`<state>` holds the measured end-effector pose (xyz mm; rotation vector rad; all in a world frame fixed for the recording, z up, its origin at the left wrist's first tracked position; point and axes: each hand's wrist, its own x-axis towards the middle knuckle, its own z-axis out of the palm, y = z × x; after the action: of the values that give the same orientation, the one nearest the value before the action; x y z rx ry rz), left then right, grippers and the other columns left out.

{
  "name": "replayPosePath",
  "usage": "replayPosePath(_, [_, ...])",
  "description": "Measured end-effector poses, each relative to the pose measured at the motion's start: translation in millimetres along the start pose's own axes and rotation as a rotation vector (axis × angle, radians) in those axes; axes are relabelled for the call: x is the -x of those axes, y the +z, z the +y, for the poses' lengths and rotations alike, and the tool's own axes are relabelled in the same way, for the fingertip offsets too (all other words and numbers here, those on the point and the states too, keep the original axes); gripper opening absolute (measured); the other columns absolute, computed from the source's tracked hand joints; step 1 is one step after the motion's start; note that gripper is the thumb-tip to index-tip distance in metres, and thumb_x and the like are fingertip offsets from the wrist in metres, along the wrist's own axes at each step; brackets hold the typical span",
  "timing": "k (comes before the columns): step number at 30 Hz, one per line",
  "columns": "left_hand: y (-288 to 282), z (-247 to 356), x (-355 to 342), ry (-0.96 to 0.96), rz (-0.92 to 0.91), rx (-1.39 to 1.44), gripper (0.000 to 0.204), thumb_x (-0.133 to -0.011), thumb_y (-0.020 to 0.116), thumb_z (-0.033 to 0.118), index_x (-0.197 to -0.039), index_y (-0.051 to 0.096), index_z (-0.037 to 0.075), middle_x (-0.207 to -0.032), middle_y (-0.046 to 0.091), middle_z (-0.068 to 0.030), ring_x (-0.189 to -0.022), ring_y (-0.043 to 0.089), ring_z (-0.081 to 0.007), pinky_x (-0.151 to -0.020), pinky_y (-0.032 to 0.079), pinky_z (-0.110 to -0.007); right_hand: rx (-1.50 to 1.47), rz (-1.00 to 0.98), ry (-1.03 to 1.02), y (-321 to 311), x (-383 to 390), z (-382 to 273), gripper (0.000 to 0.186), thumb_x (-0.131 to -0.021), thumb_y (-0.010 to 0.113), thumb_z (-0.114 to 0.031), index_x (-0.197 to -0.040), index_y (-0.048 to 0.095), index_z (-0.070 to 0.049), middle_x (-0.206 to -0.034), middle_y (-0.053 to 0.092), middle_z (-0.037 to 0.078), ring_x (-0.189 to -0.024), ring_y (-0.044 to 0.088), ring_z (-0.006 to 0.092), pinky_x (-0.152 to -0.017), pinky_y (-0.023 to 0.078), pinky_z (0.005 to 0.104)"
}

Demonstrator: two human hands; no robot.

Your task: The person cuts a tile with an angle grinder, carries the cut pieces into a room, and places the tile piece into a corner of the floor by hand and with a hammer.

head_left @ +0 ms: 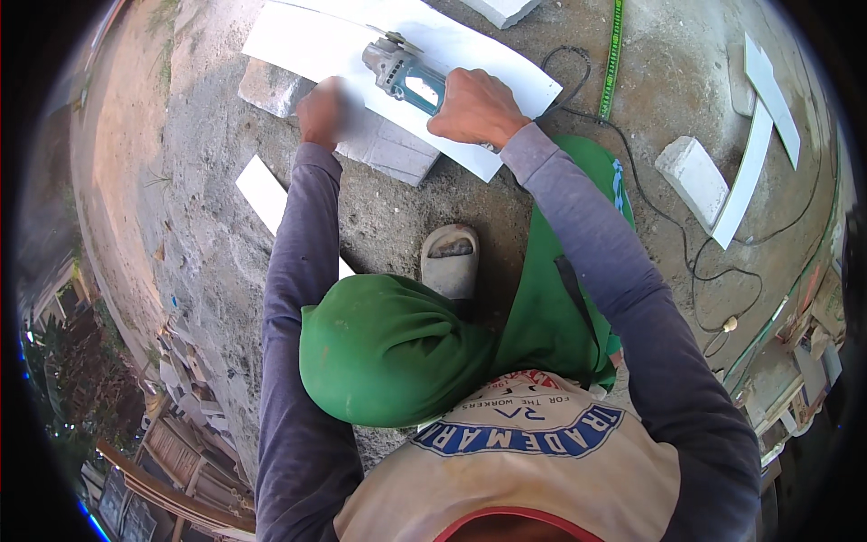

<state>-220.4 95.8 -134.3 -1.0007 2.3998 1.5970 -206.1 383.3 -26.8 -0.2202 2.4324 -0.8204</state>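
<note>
My right hand (477, 108) is wrapped round the body of a grey and teal angle grinder (397, 72), whose disc is over a large white board (515, 81). My left hand (323, 113) is closed at the near edge of that board, holding it, though its fingertips are blurred. The board lies across concrete blocks (384, 149) on the rough ground in front of me. My foot in a grey sandal is below the blocks, between my green-clad knees.
White offcut strips lie at left (262, 190) and right (754, 181). A loose block (691, 176), a black cable (632, 172) and a green measuring tape (612, 54) are on the ground at right. Wood scraps (181, 470) are piled at lower left.
</note>
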Motion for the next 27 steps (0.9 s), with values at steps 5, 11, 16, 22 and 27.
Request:
replayPosePath(5, [-3.3, -6.0, 8.7, 0.147, 0.017, -0.035, 0.039, -0.099, 0.061, 0.029, -0.084, 0.07, -0.006, -0.075, 0.068, -0.0085, -0.07, 0.062, -0.0174, -0.065, 0.048, -0.034, 0.092, -0.039, 0.08, -6.4, 7.3, -26.5, 0.041, -0.068, 0.074, -0.025, -0.087, 0.069, 0.011, -0.086, 0.071, 0.03, -0.084, 0.072, 0.0449, -0.079, 0.057, 0.0465])
replayPosePath(11, [1.2, 14.4, 25.8, -0.016, 0.199, 0.005, 0.032, -0.087, 0.07, 0.026, -0.084, 0.073, -0.005, -0.085, 0.073, -0.0265, -0.083, 0.072, -0.0367, -0.077, 0.054, -0.044, -0.096, 0.062, 0.059, 1.9, 40.7, -23.6, 0.034, -0.068, 0.073, -0.02, -0.086, 0.065, 0.008, -0.079, 0.07, 0.024, -0.075, 0.071, 0.0385, -0.073, 0.054, 0.0466])
replayPosePath(16, [-2.7, -0.3, 16.2, -0.083, 0.225, 0.113, 0.032, -0.093, 0.067, 0.025, -0.087, 0.073, -0.007, -0.085, 0.072, -0.0218, -0.082, 0.07, -0.0276, -0.076, 0.052, -0.042, -0.106, 0.121, 0.034, -3.7, 70.5, -10.7, 0.028, -0.069, 0.072, -0.017, -0.083, 0.063, 0.006, -0.076, 0.07, 0.021, -0.071, 0.07, 0.0359, -0.072, 0.052, 0.0455])
replayPosePath(22, [-17.3, 2.8, -18.8, 0.073, 0.28, -0.127, 0.034, -0.089, 0.071, 0.025, -0.085, 0.072, -0.008, -0.081, 0.072, -0.0232, -0.08, 0.071, -0.0298, -0.075, 0.053, -0.042, -0.225, 0.198, 0.007, -22.1, 78.0, -8.1, 0.027, -0.068, 0.072, -0.016, -0.084, 0.066, 0.006, -0.073, 0.069, 0.018, -0.07, 0.07, 0.0326, -0.069, 0.053, 0.0438])
replayPosePath(27, [-2.2, 6.3, 16.5, 0.217, 0.086, -0.088, 0.044, -0.087, 0.075, 0.029, -0.105, 0.07, -0.011, -0.096, 0.075, -0.0217, -0.085, 0.073, -0.0284, -0.081, 0.056, -0.037, -0.002, 0.242, 0.04, -19.3, 62.1, -6.5, 0.043, -0.068, 0.074, -0.028, -0.089, 0.066, 0.01, -0.087, 0.071, 0.028, -0.086, 0.071, 0.0438, -0.078, 0.055, 0.0482])
